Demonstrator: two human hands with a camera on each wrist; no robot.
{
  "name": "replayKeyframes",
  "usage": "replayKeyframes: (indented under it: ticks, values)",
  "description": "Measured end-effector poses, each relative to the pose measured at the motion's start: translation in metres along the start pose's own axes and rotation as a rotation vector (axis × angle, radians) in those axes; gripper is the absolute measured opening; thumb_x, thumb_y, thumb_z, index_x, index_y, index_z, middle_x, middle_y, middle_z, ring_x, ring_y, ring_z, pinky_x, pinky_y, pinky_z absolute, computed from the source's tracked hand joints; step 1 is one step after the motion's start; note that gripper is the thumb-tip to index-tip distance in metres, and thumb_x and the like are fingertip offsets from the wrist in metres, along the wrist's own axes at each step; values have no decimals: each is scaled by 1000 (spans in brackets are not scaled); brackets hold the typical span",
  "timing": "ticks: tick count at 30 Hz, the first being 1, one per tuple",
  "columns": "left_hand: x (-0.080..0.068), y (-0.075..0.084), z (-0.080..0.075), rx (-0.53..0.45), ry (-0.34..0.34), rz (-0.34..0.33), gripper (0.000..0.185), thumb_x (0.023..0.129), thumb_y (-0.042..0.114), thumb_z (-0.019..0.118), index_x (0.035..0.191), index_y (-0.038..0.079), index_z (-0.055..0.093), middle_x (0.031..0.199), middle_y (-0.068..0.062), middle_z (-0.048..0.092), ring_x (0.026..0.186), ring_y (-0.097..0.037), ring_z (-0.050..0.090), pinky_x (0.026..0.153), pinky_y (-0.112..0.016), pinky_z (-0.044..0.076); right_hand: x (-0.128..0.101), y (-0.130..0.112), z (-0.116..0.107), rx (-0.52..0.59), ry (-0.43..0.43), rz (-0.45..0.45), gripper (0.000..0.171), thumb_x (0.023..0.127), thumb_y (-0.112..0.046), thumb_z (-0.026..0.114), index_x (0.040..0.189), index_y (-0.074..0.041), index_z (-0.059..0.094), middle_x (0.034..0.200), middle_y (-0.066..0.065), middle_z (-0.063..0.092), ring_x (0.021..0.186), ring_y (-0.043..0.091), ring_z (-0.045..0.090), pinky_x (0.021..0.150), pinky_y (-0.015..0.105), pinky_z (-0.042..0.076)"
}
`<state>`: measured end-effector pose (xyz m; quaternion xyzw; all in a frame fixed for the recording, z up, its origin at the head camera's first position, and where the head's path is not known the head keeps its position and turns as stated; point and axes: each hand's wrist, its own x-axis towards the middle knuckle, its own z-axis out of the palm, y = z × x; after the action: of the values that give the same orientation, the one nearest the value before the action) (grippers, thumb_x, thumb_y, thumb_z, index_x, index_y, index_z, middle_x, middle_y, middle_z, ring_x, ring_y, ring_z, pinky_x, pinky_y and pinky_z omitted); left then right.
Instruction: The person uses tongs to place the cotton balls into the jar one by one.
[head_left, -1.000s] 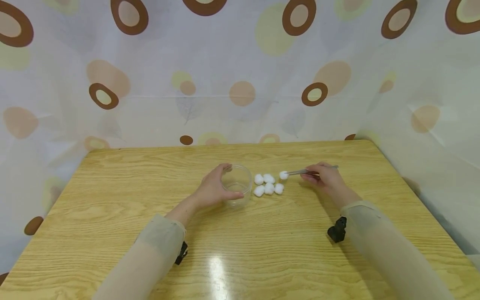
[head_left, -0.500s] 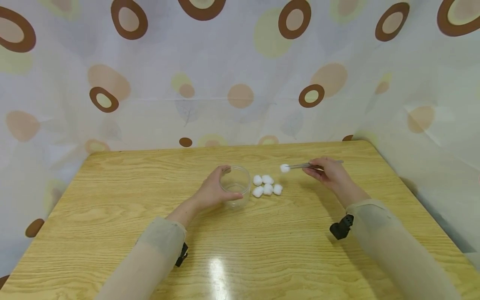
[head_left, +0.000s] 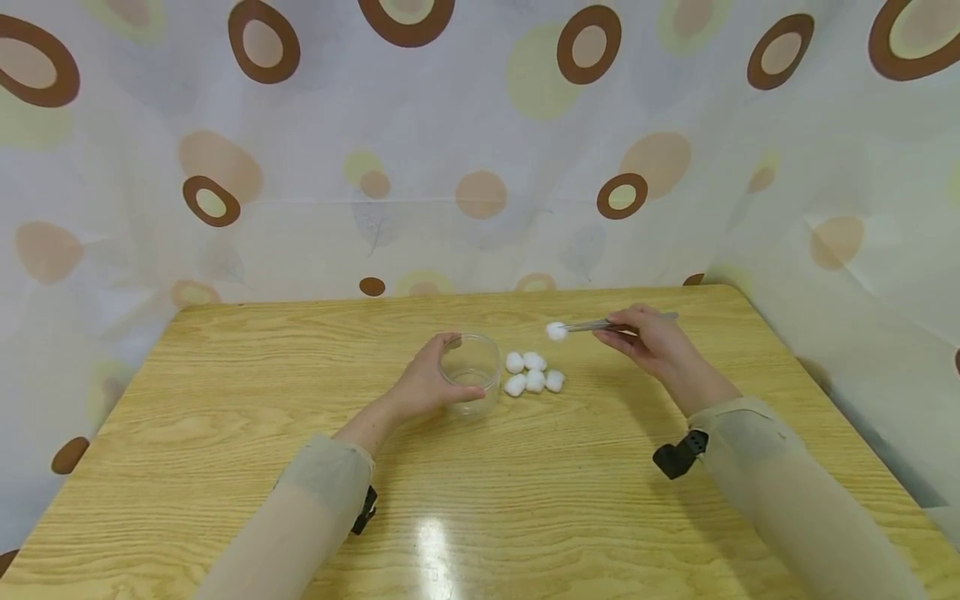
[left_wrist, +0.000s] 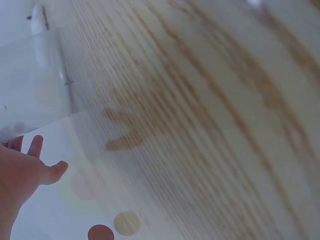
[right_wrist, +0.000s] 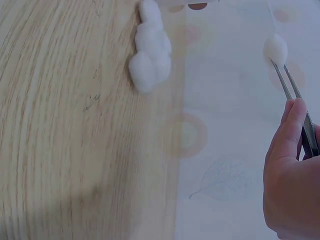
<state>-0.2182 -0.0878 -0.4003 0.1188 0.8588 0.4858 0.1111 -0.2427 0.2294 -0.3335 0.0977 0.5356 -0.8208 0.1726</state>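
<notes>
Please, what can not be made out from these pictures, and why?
Head view: the middle of the tweezers, covered by the right hand.
Left wrist view: part of the cup, cut off by the left edge.
Right wrist view: some cotton balls, partly behind nearer ones.

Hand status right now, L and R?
Left hand: holding the cup, fingers and thumb around it.
Right hand: holding tweezers, which grip a cotton ball off the table.

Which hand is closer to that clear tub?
Left. The left hand curves around the side of the clear tub; the right hand holds tweezers off to the tub's right, beyond the cluster of cotton balls.
</notes>
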Motion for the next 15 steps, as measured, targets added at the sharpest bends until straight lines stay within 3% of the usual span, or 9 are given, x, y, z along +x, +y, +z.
replayKeyframes:
  ticks: [12,15]
  values:
    - [0,-2,0,-13,2,20,92,73,29,80,145,10,25,149,-8,33,114,-30,53,105,-47,36,0,-3,36,-10,-63,-24,18,95,-2,46,79,-6,40,83,8,57,77,18,66,74,22,55]
    - [-1,-2,0,-24,0,14,93,74,29,80,146,11,25,149,-8,33,107,-29,56,104,-46,37,2,-1,46,-27,-74,-24,18,96,-2,45,79,-6,41,82,8,57,76,18,67,74,21,55]
